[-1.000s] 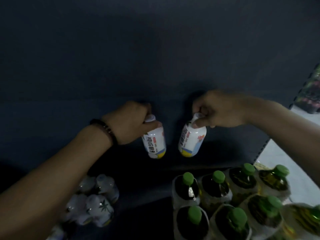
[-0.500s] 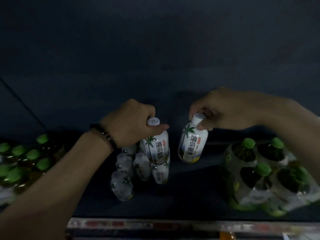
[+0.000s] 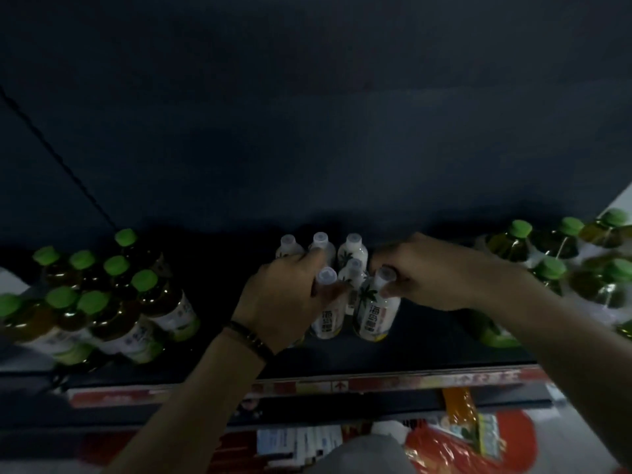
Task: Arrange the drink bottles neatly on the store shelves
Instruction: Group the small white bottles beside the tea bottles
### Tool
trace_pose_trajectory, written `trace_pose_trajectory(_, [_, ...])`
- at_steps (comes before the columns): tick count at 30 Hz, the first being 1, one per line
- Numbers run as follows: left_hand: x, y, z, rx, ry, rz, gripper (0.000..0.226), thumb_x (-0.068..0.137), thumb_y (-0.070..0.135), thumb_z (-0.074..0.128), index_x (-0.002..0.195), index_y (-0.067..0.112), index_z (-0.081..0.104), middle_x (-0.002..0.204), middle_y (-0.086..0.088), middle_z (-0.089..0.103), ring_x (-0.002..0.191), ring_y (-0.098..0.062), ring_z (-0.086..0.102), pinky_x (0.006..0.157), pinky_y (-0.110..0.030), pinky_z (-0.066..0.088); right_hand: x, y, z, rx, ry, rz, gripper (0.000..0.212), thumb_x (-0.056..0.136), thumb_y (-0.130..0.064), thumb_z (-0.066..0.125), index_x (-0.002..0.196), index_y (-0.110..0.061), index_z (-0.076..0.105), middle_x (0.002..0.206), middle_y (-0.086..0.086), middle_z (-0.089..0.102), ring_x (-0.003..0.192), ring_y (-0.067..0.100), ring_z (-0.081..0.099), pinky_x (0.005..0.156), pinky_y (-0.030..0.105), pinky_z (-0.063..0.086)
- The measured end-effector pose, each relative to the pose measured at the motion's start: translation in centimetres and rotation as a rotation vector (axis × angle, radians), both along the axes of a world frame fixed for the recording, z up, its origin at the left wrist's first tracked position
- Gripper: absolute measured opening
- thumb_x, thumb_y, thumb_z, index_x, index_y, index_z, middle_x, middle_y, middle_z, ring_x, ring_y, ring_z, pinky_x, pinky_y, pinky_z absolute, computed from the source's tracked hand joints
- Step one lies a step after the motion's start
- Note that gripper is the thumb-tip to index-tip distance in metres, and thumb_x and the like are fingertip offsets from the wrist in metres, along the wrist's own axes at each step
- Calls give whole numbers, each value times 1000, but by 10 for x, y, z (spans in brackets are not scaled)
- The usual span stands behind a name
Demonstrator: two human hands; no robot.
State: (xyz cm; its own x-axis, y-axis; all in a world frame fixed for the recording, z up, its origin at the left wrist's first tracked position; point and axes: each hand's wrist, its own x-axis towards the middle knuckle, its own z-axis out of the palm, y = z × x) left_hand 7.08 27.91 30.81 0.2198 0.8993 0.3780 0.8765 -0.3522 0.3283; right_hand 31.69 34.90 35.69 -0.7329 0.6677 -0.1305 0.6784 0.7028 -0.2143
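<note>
Head view: you stand over a dark store shelf (image 3: 427, 350) with a white, palm-printed drink bottle in each hand. Your left hand (image 3: 284, 295), a beaded bracelet (image 3: 251, 338) at the wrist, has its fingers (image 3: 307, 265) curled round the neck of the left-hand white bottle (image 3: 328, 319). Your right hand (image 3: 434, 271) pinches the right-hand white bottle (image 3: 374, 313) just under its cap. Both bottles are close to upright and side by side, almost touching. Their bases are down at the shelf board, though you cannot tell from here whether they have landed.

Just behind them stands a small back cluster of white bottles (image 3: 354, 249), caps up, so the pair you hold looks set to form the front row of that block. That part of the job appears well along: the white bottles are gathered in one place, and what seems left is to set these two down, let go and square the rows.

Green-capped tea bottles on the left (image 3: 102, 302) stand well apart from the white ones. A second group of green-capped bottles on the right (image 3: 547, 265) is blurred and sits looser. Whether either group needs tidying is hard to judge.

The shelf board is dark and bare in front of the bottles, edged by a red and white price strip (image 3: 342, 384). A dark back panel (image 3: 307, 131) rises behind, and the light is dim. Red packaging (image 3: 478, 446) shows on the level below.
</note>
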Motion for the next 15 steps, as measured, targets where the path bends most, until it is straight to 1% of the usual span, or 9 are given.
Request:
trace_pose_trajectory(2, [0,2,-15,76,112,15,50,94,72,43,105,25,60,87,2,68,76,-26,66,60,-37,53,-6,-5,-14,17,4,-17,29,89,-35,76,88,-40,47,99,-9,61,92,14,63,79,39,55])
trace_pose_trajectory(4, [-3,6,-29,158,187,13,55,93,70,47,103,20,68,87,1,72,80,-27,65,67,-39,54,-13,-7,-26,31,6,-27,31,88,-32,75,88,-38,45,101,-6,61,93,17,63,79,40,55])
trace_pose_trajectory(6, [-4,9,-40,168,230,38,49,91,69,54,100,22,66,87,0,72,86,-29,63,73,-41,53,-19,-8,-36,40,3,-47,29,88,-28,74,88,-35,46,101,-3,61,94,21,62,77,39,53])
trace_pose_trajectory(8, [-1,10,-51,141,249,77,42,88,66,64,98,25,62,90,2,71,91,-29,62,76,-41,51,-23,-10,-47,60,-5,-81,20,89,-25,72,94,-32,54,104,-1,65,95,23,64,75,37,52])
trace_pose_trajectory(10, [2,8,-65,135,286,124,46,85,65,71,106,24,65,99,0,70,102,-31,59,80,-43,52,-25,-11,-61,75,-9,-120,19,90,-24,70,106,-28,61,111,-1,67,98,24,67,76,38,54])
trace_pose_trajectory(12, [1,5,-76,120,258,176,51,87,67,67,111,22,67,106,-2,64,108,-31,53,82,-46,53,-25,-12,-77,64,21,-175,21,92,-24,69,109,-30,61,113,-1,65,99,25,67,78,38,55])
trace_pose_trajectory(14, [-1,2,-84,104,197,239,51,90,70,61,113,25,66,112,-2,59,105,-29,49,82,-46,51,-23,-15,-93,51,148,-233,22,92,-22,70,108,-33,61,109,-3,59,94,23,66,75,36,55])
trace_pose_trajectory(15, [-1,1,-86,102,165,274,52,91,72,59,117,27,66,119,-2,57,106,-29,48,85,-47,50,-23,-18,-100,47,223,-265,24,91,-22,72,110,-33,61,109,-5,57,92,21,65,73,33,53])
